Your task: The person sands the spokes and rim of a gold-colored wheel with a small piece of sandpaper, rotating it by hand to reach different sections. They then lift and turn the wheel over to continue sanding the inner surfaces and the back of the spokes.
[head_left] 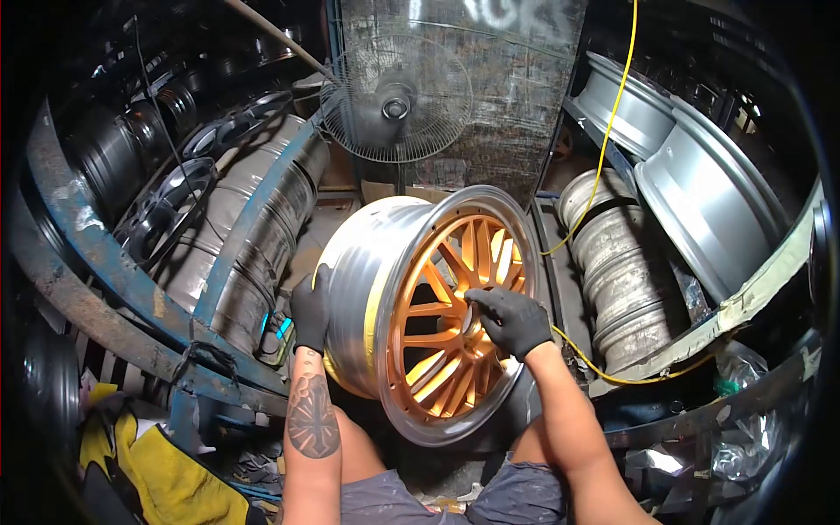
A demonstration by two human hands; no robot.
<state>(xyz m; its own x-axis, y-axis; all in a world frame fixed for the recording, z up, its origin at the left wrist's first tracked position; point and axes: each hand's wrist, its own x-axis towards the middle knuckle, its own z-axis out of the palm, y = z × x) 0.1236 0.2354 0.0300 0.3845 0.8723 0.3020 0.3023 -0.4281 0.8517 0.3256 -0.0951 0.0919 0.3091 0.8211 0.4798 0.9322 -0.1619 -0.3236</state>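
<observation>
A large wheel rim (354, 271) with a polished silver barrel and copper-orange spokes (429, 311) stands on its edge between my knees, its face turned to the right. My left hand (311, 308), in a dark glove, presses against the barrel's rear edge at the left, its fingers wrapped round that edge. In front of the hub, my right hand (507, 319), also gloved, is closed with fingers bent toward the spokes; whether it holds something small cannot be made out. A yellow band runs round the barrel beside the front lip.
A wire fan (395, 101) stands behind the rim. Racks with stacked rims (617, 262) flank both sides, with blue metal bars (254, 201) at the left. A yellow cable (604, 157) hangs at the right. Yellow cloth (175, 472) lies lower left.
</observation>
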